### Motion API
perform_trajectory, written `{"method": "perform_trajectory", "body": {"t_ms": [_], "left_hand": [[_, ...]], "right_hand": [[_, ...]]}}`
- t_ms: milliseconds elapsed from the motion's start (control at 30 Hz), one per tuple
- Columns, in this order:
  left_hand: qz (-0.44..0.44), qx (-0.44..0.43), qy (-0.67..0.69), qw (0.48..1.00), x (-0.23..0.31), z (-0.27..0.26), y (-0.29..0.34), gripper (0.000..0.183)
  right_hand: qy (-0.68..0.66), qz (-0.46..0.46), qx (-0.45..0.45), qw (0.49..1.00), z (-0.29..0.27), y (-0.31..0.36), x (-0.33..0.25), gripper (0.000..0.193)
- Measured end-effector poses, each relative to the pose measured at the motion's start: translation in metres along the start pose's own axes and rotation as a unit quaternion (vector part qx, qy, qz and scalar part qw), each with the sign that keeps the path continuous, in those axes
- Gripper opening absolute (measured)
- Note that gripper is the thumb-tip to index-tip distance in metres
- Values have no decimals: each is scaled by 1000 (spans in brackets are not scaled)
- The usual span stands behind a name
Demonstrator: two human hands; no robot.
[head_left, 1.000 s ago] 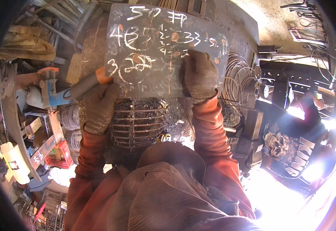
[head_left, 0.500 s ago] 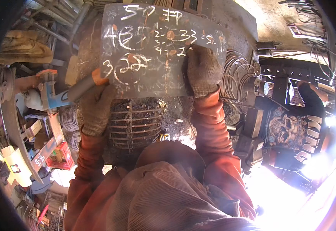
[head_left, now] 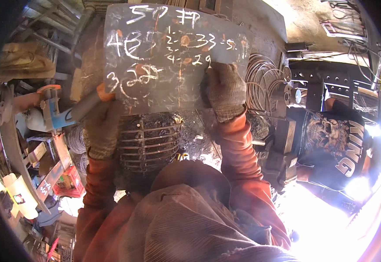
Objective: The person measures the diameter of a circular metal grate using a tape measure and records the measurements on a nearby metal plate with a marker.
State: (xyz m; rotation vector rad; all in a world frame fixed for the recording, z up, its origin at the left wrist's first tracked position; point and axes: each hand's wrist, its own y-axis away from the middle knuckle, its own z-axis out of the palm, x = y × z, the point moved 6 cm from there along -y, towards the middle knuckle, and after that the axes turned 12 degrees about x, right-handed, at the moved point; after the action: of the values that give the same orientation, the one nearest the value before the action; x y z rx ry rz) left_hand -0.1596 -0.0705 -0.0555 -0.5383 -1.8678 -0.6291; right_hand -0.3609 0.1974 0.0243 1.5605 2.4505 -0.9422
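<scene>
A dark, flat board (head_left: pixel 155 96) with white chalk writing is in front of me, marked with orange-brown spots. My left hand (head_left: pixel 103 126), in a grey knit glove, is closed at its lower left corner, the fingers partly hidden in shadow. Beside that hand a dark cylinder with an orange end (head_left: pixel 106 92) slants against the board. My right hand (head_left: pixel 226 89), gloved alike, is closed in a pinch on the board's right part. A pale tip of what looks like chalk (head_left: pixel 209 65) shows at its fingertips, touching the end of a written line.
Below the board stands a round, ribbed metal cage (head_left: pixel 149 144). Coiled wire (head_left: pixel 264 81) lies to the right. Farther right is another person in a dark printed shirt (head_left: pixel 330 135), near bright glare. A blue clamp-like tool (head_left: pixel 55 114) and a red crate (head_left: pixel 69 181) are at left.
My right hand has moved slightly down and left, and another chalk mark shows beside its fingertips. The board and my left hand have shifted a little left in view. The person at right has leaned differently.
</scene>
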Motion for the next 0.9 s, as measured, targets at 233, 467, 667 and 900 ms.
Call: {"method": "perform_trajectory", "body": {"t_ms": [233,467,667,900], "left_hand": [[20,-28,-32,999,16,-1,-3,21],[92,-30,14,995,25,2,0,35],[76,-40,29,996,11,1,-7,40],[88,-15,110,990,31,7,-2,35]], "right_hand": [[-13,10,38,999,6,-7,12,19],[-22,64,112,991,-7,-6,38,18],[-63,89,131,985,-9,-19,55,17],[-18,91,58,994,-1,1,44,17]]}}
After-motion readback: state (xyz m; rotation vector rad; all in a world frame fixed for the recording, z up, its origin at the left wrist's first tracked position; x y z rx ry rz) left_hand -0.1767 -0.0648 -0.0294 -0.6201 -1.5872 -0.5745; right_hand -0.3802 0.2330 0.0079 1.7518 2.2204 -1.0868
